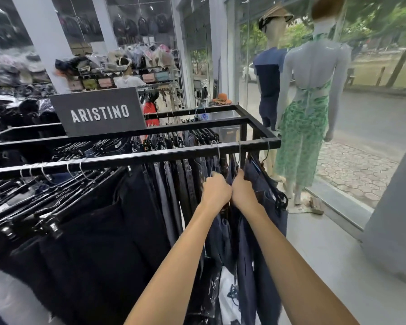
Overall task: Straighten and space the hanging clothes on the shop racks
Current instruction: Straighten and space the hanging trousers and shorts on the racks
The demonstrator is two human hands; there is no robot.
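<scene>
both hands (230, 192) gripping hung trousers (263, 184), black rack (136, 158)

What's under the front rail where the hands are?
Dark trousers on wire hooks hang under the rail. Left hand and right hand grip their tops, hiding the hangers there.

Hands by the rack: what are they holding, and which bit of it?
The left hand and right hand each grip hanging dark trousers by the top edge, just below the rail.
</scene>
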